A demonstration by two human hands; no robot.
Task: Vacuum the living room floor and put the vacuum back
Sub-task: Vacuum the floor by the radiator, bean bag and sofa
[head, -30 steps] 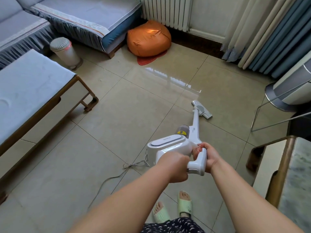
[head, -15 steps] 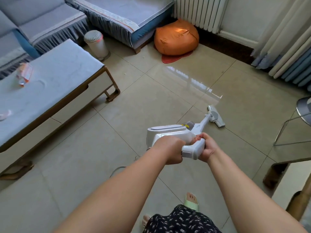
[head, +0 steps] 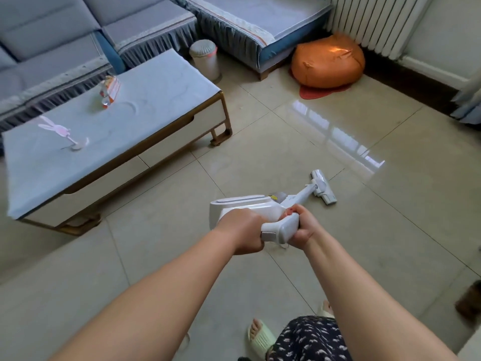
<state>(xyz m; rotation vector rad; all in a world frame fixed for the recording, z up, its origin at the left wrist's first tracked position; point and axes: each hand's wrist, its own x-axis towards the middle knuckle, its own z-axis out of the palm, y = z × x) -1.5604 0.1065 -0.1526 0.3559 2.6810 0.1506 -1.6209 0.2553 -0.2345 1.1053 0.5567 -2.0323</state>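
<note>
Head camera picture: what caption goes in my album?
Both hands, left hand and right hand, grip a white vacuum on the tiled floor.

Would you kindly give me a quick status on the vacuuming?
Left hand and right hand both grip vacuum handle. Floor head down on tile. Coffee table off to the left, orange beanbag ahead.

Coffee table [head: 161, 162] left of vacuum [head: 260, 207]

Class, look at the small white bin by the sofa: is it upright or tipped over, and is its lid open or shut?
Upright, lid shut. The bin stands on its base on the floor, and its domed lid sits flat on top.
</note>
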